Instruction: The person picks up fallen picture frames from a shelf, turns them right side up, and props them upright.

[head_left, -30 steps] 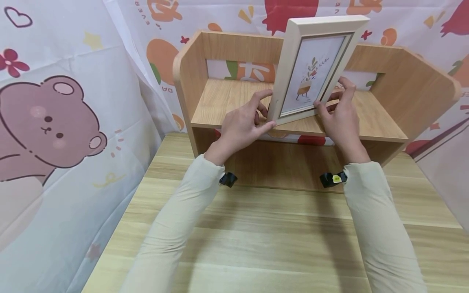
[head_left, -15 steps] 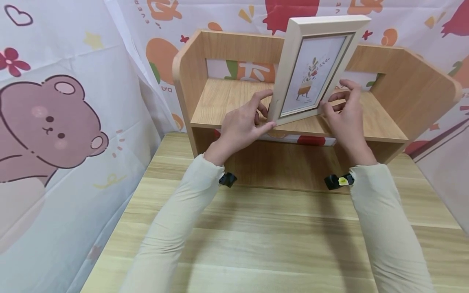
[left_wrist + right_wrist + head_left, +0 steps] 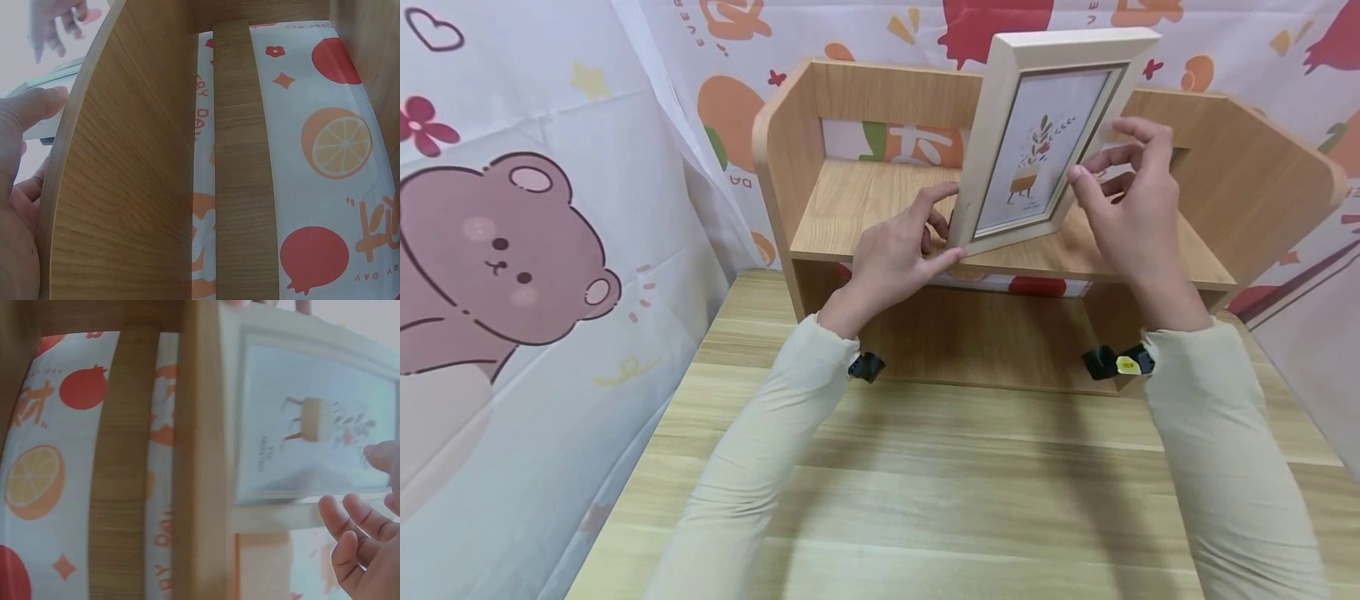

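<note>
A cream picture frame [image 3: 988, 142] with a plant drawing stands upright, at an angle, on the upper board of a wooden desktop shelf [image 3: 857, 204]. My left hand [image 3: 891, 250] holds its lower left corner, thumb in front and fingers curled at the side. The right hand [image 3: 1138, 212] hovers by the frame's right side, its fingers loosely bent and spread. In the right wrist view, that hand [image 3: 372, 550] shows beside the picture frame [image 3: 312, 506] without gripping it. The left wrist view shows the left hand [image 3: 28, 119] at the shelf board's edge, mostly hiding the frame's corner.
The shelf stands on a light wood table [image 3: 955, 483], with side panels left and right and a lower compartment [image 3: 977, 333] under the board. A printed curtain [image 3: 730, 125] hangs behind it, and a bear-print cloth [image 3: 497, 250] hangs at the left.
My right hand has let go of the frame's lower right corner and moved up and to the right along its side. The left hand and the picture frame have stayed nearly still.
</note>
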`<action>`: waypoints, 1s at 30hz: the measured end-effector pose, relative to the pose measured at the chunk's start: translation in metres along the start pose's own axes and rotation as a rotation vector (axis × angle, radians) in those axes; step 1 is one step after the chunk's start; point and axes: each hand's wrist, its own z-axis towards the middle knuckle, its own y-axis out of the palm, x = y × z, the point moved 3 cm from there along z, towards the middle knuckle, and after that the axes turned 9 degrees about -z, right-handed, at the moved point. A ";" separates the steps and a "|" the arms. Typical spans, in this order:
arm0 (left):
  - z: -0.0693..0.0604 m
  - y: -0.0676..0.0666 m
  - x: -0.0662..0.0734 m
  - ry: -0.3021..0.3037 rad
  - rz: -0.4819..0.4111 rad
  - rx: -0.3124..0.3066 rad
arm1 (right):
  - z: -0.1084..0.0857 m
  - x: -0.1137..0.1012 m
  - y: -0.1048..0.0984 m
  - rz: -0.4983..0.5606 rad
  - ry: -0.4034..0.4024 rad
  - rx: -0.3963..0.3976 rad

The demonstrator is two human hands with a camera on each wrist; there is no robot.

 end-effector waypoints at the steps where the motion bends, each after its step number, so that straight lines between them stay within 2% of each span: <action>1: 0.000 0.000 0.000 0.000 0.001 0.000 | 0.001 -0.004 -0.002 -0.004 -0.017 0.005; 8: 0.000 0.002 -0.001 -0.004 -0.001 -0.003 | 0.009 -0.031 -0.017 0.004 -0.104 0.025; 16: 0.001 0.002 -0.001 -0.014 0.001 -0.011 | 0.018 -0.060 -0.021 -0.024 -0.167 -0.016; 24: 0.001 0.002 -0.002 -0.011 -0.006 -0.009 | 0.021 -0.075 -0.017 -0.187 -0.191 -0.058; 30: 0.002 0.002 -0.002 -0.019 -0.001 -0.009 | 0.027 -0.080 -0.013 -0.257 -0.195 -0.070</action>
